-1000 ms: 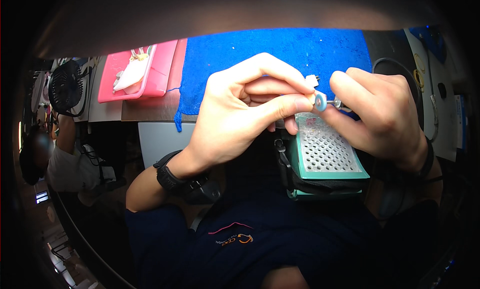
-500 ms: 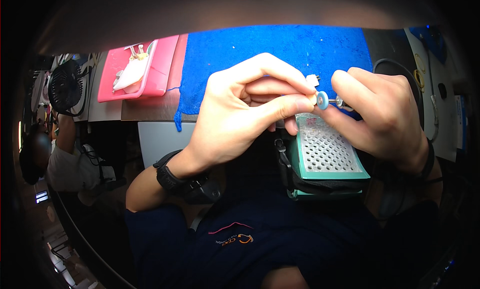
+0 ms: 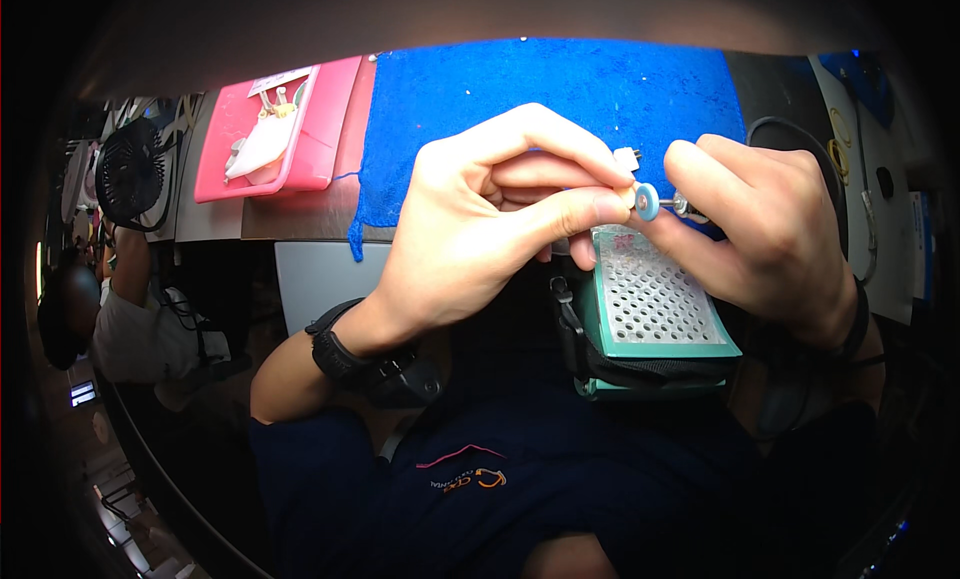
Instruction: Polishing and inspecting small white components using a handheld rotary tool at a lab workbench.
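Note:
Between thumb and fingertips, my left hand (image 3: 500,204) pinches a tiny cream-coloured piece (image 3: 633,193), mostly hidden by the fingers. My right hand (image 3: 765,224) is wrapped round a rotary handpiece (image 3: 683,205), whose metal nose shows while its body is covered by the palm. On the handpiece's thin shank sits a light-blue grinding disc (image 3: 648,203), right up against the cream piece; I cannot tell whether they touch. Both hands meet above a green box with a perforated metal top (image 3: 655,304). Just behind the fingertips lies a small white block with dark pins (image 3: 626,159).
A blue towel (image 3: 480,89) covers the bench beyond my hands. To its left stands a pink tray (image 3: 325,159) holding white and cream pieces. Cables (image 3: 845,159) run along the right. At far left are a black fan (image 3: 132,174) and another person in a light shirt (image 3: 150,329).
Both hands keep nearly the same pose, the disc still beside the cream piece. The tray and towel appear slightly higher in the picture.

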